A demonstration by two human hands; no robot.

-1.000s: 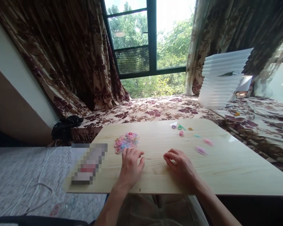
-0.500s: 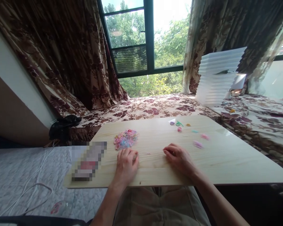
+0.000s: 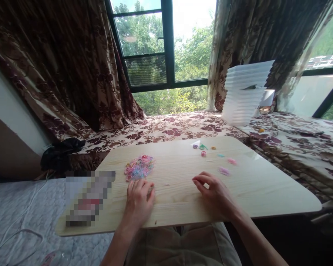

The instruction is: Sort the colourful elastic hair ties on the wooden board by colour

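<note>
Resting low near the close edge of the tabletop [image 3: 266,197], L hand [image 3: 139,199] is palm-down, fingers curled & side by side, thumb near index; can't tell if anything's pinched. R hand [image 3: 215,190] is on its outer side, thumb & index drawn in twd a pinch, tips aimed L; can't tell if they meet or hold smth.

Key relation: pile of coloured bands [image 3: 140,168] lies straight ahead of L fingertips, just beyond them, contact unclear. Pile is roundish, slightly longer near-L to far-R. L hand clearly nearer; R hand well apart from it, across bare wood. Lone pale-pink band [image 3: 167,184] sits flat btwn the hands, long axis approx L–R, closer to L thumb than to R fingertips.

Fwd of R hand, sorted-looking bits, spaced apart: lilac bunch [image 3: 224,170] nearest, then pink bunch [image 3: 231,161], teal strip [image 3: 221,155]; farther back red-pink, purple, green & yellow bunches [image 3: 202,147]. Pixelated item [image 3: 88,201] L of L hand, apart from it, slanting away; ID n/a.
</note>
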